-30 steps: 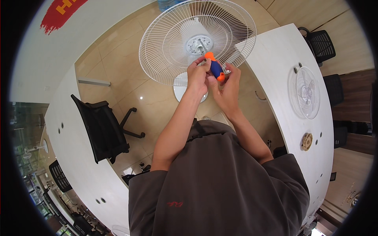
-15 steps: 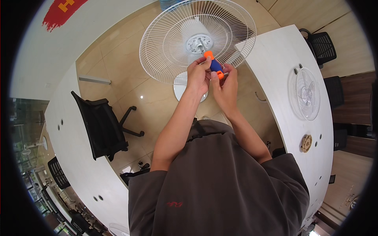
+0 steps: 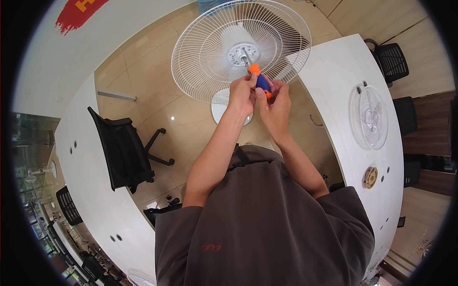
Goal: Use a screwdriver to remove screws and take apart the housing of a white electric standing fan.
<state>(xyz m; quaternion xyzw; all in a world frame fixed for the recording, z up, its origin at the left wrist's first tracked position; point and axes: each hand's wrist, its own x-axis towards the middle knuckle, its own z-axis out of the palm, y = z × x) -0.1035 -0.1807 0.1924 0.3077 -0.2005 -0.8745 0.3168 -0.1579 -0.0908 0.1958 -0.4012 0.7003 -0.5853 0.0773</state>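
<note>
**Screwdriver at fan hub**

- Orange-and-blue plastic-handled screwdriver (image 3: 261, 82): held in line with the hub so its metal shaft meets the centre of the white wire fan guard (image 3: 200, 52), just beyond my fingers.
- My left hand (image 3: 242, 94): fingers clenched on the handle.
- My right hand (image 3: 275, 99): fingers wrapped round the handle's butt, steadying it.
- White bench (image 3: 343, 66): to the right of my fingers, carrying a clear fan blade (image 3: 372, 118).

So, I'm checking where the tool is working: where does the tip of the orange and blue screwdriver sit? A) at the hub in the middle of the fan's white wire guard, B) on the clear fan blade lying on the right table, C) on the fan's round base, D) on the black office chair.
A: both hands, left hand and right hand, hold the screwdriver, its shaft reaching the hub at the centre of the wire guard.
</note>
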